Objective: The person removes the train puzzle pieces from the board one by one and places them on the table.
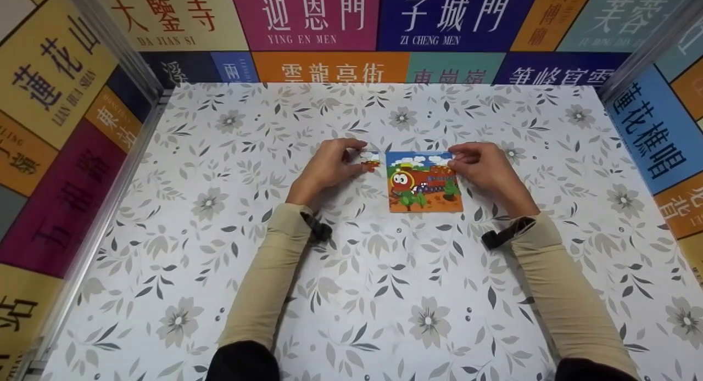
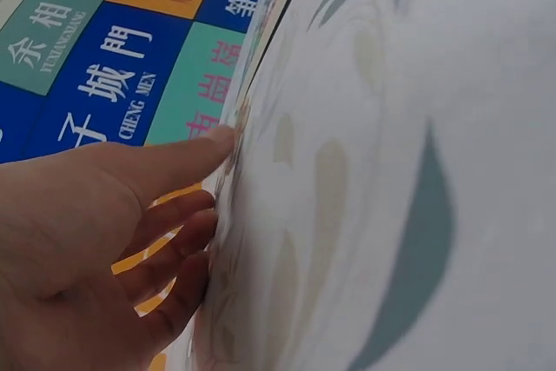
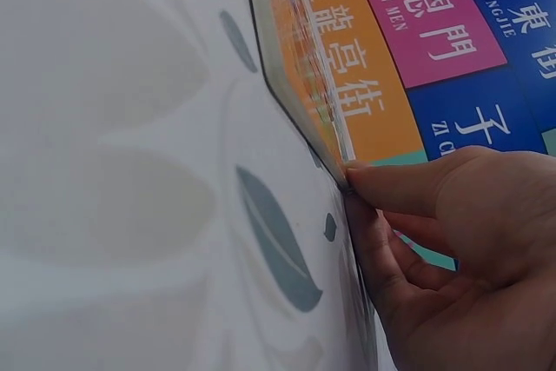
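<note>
A square picture puzzle [image 1: 423,189] showing a cartoon train lies flat on the floral-covered table. Its upper right edge is pinched by my right hand [image 1: 480,161], thumb and forefinger at the corner; the right wrist view shows the thin puzzle board [image 3: 300,97] edge-on, meeting the thumb tip. Just left of the puzzle, a small picture piece [image 1: 372,160] with sky and red parts sits between the thumb and forefinger of my left hand [image 1: 332,161]. A narrow gap separates piece and puzzle. Seen from the left wrist, my left hand [image 2: 113,232] is low against the tabletop.
The table [image 1: 351,293] has a white cover with grey flowers and leaves. Upright panels with coloured Chinese lettering [image 1: 313,18] border its back, with more along the left [image 1: 60,139] and right [image 1: 648,134] sides.
</note>
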Demonstrator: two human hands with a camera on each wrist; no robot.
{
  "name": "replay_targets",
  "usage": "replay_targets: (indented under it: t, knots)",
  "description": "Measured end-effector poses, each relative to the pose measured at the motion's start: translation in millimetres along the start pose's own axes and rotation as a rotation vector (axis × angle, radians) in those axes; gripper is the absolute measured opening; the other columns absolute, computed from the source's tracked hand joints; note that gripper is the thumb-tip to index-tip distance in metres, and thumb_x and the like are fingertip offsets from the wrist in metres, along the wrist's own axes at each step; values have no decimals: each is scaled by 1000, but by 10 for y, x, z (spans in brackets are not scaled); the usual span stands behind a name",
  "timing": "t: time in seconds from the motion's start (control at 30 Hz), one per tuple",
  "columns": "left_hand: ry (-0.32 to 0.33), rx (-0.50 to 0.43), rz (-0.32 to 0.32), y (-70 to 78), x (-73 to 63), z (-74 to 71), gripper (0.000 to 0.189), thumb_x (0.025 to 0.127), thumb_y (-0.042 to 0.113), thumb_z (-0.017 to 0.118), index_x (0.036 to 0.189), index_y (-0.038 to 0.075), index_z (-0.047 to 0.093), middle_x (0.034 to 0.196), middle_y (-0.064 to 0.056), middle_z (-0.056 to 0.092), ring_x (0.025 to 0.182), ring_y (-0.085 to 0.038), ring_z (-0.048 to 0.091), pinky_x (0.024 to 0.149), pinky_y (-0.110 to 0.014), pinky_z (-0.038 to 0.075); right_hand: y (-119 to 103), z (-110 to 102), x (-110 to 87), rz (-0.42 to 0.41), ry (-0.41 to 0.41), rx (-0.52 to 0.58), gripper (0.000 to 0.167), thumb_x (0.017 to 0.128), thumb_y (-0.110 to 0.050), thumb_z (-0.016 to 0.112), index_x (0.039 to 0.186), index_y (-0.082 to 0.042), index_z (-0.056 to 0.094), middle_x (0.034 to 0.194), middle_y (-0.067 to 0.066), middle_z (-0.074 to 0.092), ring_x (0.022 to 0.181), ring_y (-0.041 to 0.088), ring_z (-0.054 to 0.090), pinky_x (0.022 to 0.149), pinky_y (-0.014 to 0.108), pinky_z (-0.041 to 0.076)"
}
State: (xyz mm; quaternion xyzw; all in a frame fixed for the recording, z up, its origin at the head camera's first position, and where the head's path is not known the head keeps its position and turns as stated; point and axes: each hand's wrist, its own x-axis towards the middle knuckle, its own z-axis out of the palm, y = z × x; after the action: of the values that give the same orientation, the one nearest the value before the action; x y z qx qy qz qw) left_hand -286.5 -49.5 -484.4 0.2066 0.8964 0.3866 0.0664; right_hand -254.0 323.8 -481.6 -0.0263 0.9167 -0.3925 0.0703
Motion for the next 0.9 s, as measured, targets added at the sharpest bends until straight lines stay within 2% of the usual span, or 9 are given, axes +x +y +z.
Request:
replay_targets:
  t: [0.1, 0.23, 0.37, 0.57, 0.73, 0.9]
  knots:
    - [4, -31, 11, -5, -3, -14, 48, 98, 24, 82, 142, 7, 71, 130, -13, 76, 104, -24, 70, 95, -39, 56, -7, -1, -4, 1, 5, -2, 41, 105, -27, 74, 143, -13, 71, 127, 17, 75, 116, 30, 72, 94, 27, 53]
    - [0, -30, 37, 67, 10, 25, 46, 101, 24, 79, 141, 4, 71, 129, -14, 76, 105, -24, 72, 96, -39, 58, -14, -6, -11, 5, 0, 0, 41, 105, -27, 74, 143, -12, 70, 127, 18, 75, 116, 30, 72, 94, 28, 53]
    - [-41, -19, 89, 200, 43, 128, 47, 102, 21, 77, 144, 3, 68, 126, -16, 77, 106, -25, 75, 98, -39, 60, -11, -10, -8, 5, -3, 6, 41, 105, -27, 74, 143, -12, 71, 127, 18, 75, 116, 30, 72, 95, 29, 54]
    - [-92, -11, 150, 414, 87, 285, 47, 103, 20, 76, 145, 1, 68, 133, -16, 73, 110, -25, 72, 96, -37, 59, -2, -15, 1, 6, -3, -4, 43, 104, -29, 75, 143, -12, 70, 128, 18, 75, 116, 30, 72, 96, 29, 54]
    - [-123, 2, 179, 549, 129, 396, 47, 104, 22, 75, 146, 1, 67, 138, -16, 70, 112, -25, 69, 97, -37, 57, -10, -17, -6, 5, -4, 2, 42, 104, -28, 75, 142, -12, 71, 128, 17, 74, 117, 29, 72, 95, 27, 54]
    - [-138, 16, 175, 620, 176, 495, 49, 105, 24, 74, 148, 3, 65, 140, -16, 69, 118, -24, 70, 101, -37, 57, 1, -10, -11, -12, 3, -1, 40, 104, -27, 75, 141, -10, 71, 126, 17, 74, 116, 29, 71, 92, 22, 53]
